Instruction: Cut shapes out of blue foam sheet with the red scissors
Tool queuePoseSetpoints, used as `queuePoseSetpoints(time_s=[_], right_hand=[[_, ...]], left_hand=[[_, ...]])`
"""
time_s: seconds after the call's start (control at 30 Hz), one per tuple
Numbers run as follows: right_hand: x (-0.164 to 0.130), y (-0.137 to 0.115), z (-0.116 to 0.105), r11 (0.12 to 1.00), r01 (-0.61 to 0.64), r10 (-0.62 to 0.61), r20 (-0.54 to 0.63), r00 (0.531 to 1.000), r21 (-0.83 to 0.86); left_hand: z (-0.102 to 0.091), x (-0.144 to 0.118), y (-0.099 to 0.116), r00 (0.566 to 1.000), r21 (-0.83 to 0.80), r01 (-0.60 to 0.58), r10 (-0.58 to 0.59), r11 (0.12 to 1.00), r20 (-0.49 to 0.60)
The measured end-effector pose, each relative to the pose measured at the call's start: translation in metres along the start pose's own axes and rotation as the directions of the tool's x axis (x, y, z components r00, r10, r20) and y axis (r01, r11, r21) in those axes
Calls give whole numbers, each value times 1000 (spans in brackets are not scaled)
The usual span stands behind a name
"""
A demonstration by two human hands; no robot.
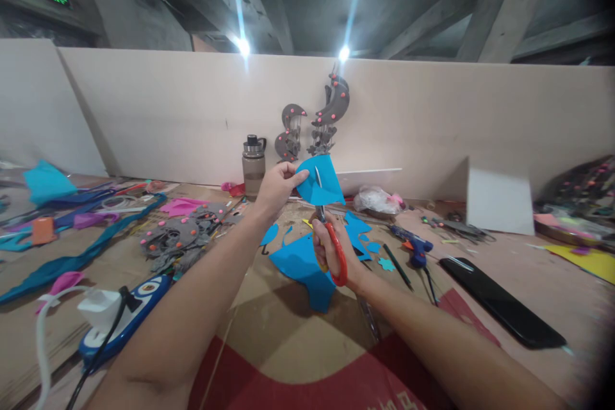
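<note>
Head view: left hand (pixel 277 188) pinches a blue sheet (pixel 329 178) by its edge, right hand (pixel 352 261) closed around red-handled scissors (pixel 336 245).

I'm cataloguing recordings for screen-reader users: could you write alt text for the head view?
A person's left hand holds up a blue sheet; the right hand holds red-handled scissors, one blade across the sheet. Blue pieces lie below on a cluttered table, a bottle behind, a black phone at right.
</note>
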State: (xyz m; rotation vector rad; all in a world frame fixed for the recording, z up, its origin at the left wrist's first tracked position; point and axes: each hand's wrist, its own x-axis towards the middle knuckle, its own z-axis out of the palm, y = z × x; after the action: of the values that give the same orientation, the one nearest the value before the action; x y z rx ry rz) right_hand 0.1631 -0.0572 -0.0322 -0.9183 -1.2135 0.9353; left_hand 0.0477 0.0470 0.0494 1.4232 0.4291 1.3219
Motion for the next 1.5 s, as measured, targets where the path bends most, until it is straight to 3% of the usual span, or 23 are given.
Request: queuePoseSetpoints(time_s=[0.43, 0.63, 0.9, 1.5], right_hand=[[2, 3, -4, 994, 51, -51, 5, 999, -96], [0, 0, -2, 997, -2, 3, 6, 1000, -72], [-2, -1, 1, 998, -22, 23, 12, 1000, -62], [0, 1, -3, 1000, -8, 8, 28, 1000, 27]], left_hand=[[1, -1, 0, 1000, -6, 17, -17, 1000, -14], [-2, -1, 6, 996, -19, 86, -86, 996, -6], [-4, 1, 4, 997, 54, 48, -45, 997, -61], [-2, -2, 4, 999, 87, 23, -25, 996, 22]])
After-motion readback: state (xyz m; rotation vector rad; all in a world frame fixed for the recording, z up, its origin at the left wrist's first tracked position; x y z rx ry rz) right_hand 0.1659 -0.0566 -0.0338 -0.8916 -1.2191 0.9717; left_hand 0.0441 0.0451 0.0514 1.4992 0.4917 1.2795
